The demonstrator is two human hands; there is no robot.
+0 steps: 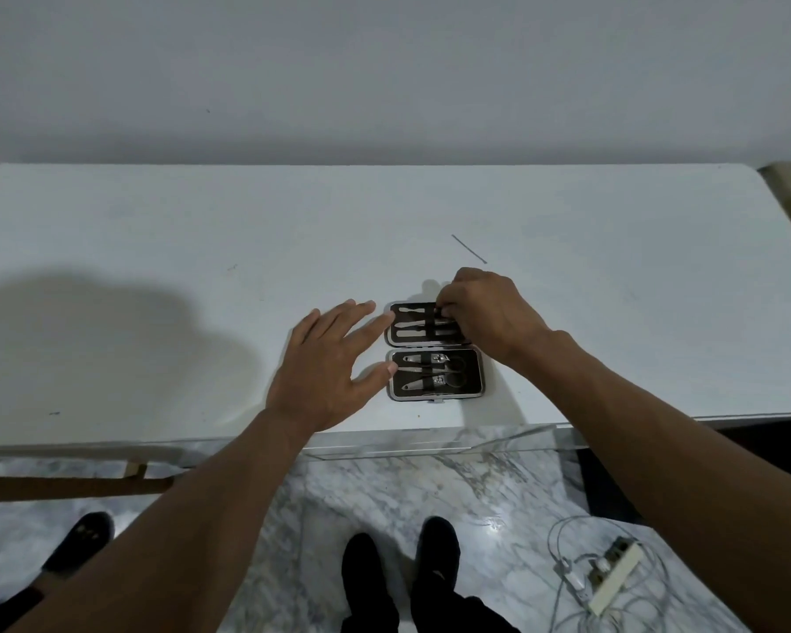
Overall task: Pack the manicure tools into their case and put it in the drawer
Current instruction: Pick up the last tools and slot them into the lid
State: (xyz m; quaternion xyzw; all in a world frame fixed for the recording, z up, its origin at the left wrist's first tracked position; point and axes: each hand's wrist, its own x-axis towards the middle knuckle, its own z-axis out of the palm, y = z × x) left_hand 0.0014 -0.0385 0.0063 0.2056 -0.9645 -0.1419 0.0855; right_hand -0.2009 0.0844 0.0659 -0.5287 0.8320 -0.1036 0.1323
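A black manicure case with a silver rim lies open flat on the white table, near its front edge. Its near half holds two clippers and scissors under a strap. Its far half holds several slim metal tools. My right hand is over the far half's right end, fingertips pinched on a slim tool there. My left hand rests flat on the table with fingers spread, fingertips and thumb touching the case's left edge. A thin metal tool lies loose on the table beyond the case.
A wall runs behind the table. Below the front edge are a marble floor, my dark shoes, another shoe at the left, and a power strip with tangled cables at the lower right.
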